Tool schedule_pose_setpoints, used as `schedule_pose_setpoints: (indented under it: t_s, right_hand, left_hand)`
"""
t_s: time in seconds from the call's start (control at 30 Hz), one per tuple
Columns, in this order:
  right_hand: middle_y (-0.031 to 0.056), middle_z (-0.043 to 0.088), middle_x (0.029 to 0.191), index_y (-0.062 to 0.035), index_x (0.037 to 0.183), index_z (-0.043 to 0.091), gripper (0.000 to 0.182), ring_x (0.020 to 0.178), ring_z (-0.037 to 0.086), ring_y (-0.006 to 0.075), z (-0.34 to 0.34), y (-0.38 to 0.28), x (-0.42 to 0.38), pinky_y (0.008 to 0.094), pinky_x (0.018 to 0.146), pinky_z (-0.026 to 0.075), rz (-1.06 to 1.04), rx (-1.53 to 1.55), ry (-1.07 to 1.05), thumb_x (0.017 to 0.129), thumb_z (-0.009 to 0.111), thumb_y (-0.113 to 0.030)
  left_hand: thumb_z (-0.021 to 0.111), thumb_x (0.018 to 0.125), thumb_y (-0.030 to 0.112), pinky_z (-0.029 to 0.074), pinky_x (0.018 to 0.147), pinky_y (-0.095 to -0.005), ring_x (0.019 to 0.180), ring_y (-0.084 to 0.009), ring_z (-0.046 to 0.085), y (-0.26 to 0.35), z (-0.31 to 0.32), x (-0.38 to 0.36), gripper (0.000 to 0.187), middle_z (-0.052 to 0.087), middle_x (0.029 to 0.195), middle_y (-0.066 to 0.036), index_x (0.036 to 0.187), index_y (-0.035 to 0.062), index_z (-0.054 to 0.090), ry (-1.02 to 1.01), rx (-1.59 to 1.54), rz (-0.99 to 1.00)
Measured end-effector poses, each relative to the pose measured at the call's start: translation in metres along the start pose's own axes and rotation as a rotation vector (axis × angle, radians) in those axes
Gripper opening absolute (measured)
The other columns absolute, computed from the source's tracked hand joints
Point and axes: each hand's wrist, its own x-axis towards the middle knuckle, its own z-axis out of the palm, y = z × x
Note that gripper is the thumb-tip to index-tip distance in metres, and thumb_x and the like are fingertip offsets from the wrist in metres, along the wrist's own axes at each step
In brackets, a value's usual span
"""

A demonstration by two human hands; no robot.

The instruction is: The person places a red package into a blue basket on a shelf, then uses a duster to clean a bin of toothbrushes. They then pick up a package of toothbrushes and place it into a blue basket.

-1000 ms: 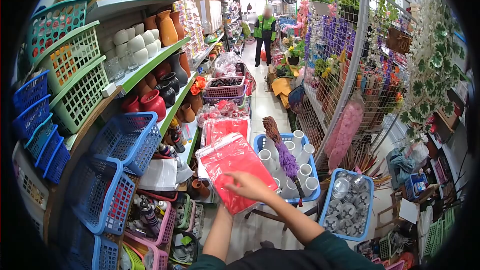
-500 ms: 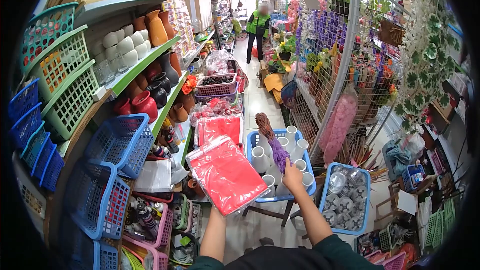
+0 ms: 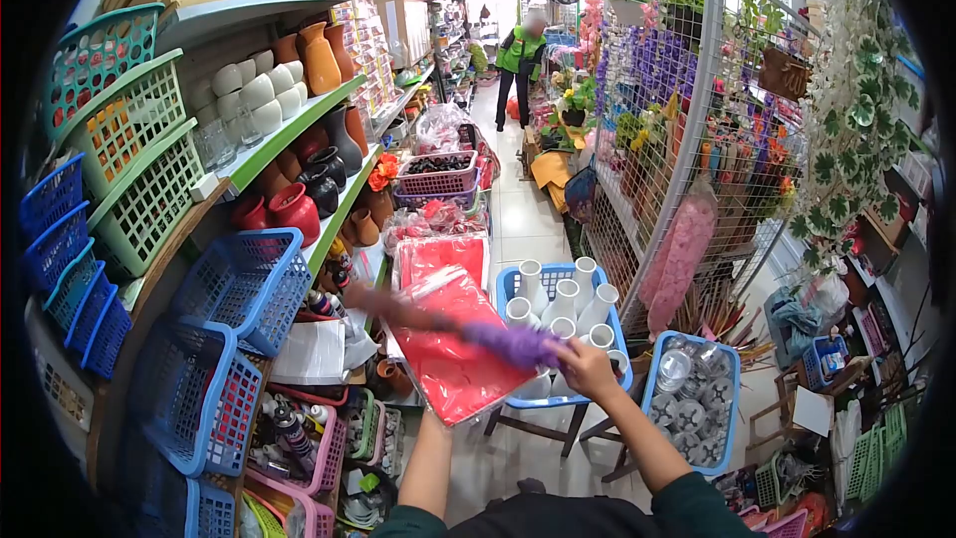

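My right hand [image 3: 586,369] is closed round the purple end of a duster [image 3: 498,337], whose blurred brown end reaches left across a red plastic-wrapped package [image 3: 458,379]. The package lies tilted over my left hand; its fingers are hidden beneath, and only the wrist [image 3: 434,430] shows at the lower edge. Behind the package is another red package [image 3: 443,251]. White vases [image 3: 567,299] stand in a blue basket [image 3: 506,284] beyond my right hand.
Shelves with pots [image 3: 317,58] and baskets [image 3: 244,284] line the left. On the right are a wire rack [image 3: 709,70] with flowers and a blue basket [image 3: 735,389] of clear glassware. A person in a green vest [image 3: 520,52] stands up the aisle.
The duster has swung left from nearly upright to lying across the red package, which has turned and shifted slightly. The person up the aisle now leans over toward the right.
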Motion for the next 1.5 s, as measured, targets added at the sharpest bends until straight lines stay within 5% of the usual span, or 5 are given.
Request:
schedule_pose_setpoints:
  t_s: [0.1,0.47,0.83,1.1,1.5]
  right_hand:
    - [0.0058,0.050,0.075,-0.0257,0.120,0.059,0.055,0.057,0.053,0.0227,-0.003,0.002,-0.003,0.0351,0.049,0.041,-0.327,-0.040,-0.070,0.067,0.067,-0.013]
    - [0.0159,0.062,0.094,-0.0072,0.113,0.056,0.043,0.077,0.061,0.0371,0.048,0.000,0.015,0.0449,0.066,0.049,0.409,-0.006,0.079,0.070,0.057,-0.004]
    - [0.0043,0.049,0.069,-0.0215,0.120,0.060,0.056,0.054,0.052,0.0216,0.027,0.012,-0.024,0.0354,0.047,0.039,-0.330,-0.069,0.029,0.066,0.064,-0.010]
    - [0.0180,0.060,0.090,-0.0087,0.114,0.056,0.046,0.074,0.060,0.0370,0.038,-0.004,-0.006,0.0440,0.059,0.048,0.340,0.010,0.239,0.069,0.057,-0.002]
    - [0.0178,0.059,0.082,-0.0098,0.113,0.061,0.047,0.072,0.059,0.0370,0.033,0.018,-0.033,0.0427,0.062,0.047,0.158,0.091,0.031,0.067,0.058,-0.005]
  left_hand:
    - [0.028,0.090,0.058,0.027,0.109,-0.0509,0.128,-0.0333,0.036,-0.035,-0.159,0.024,0.075,0.031,0.142,-0.023,0.137,0.0001,0.033,0.066,-0.314,-0.110]
    - [0.026,0.091,0.057,0.032,0.106,-0.0474,0.124,-0.0312,0.041,-0.016,-0.045,0.007,0.071,0.036,0.138,-0.019,0.134,0.0020,0.037,0.080,-0.221,-0.057]
    - [0.026,0.091,0.058,0.033,0.105,-0.0468,0.123,-0.0311,0.042,0.000,-0.051,-0.008,0.070,0.038,0.136,-0.018,0.133,0.0030,0.038,0.124,-0.223,0.047]
    - [0.027,0.091,0.058,0.034,0.104,-0.0464,0.122,-0.0310,0.043,-0.013,-0.044,0.009,0.070,0.040,0.135,-0.017,0.133,0.0037,0.038,0.145,-0.213,0.096]
    - [0.027,0.090,0.059,0.035,0.103,-0.0458,0.121,-0.0309,0.044,-0.007,-0.051,0.003,0.070,0.042,0.133,-0.016,0.132,0.0047,0.039,0.171,-0.215,0.144]
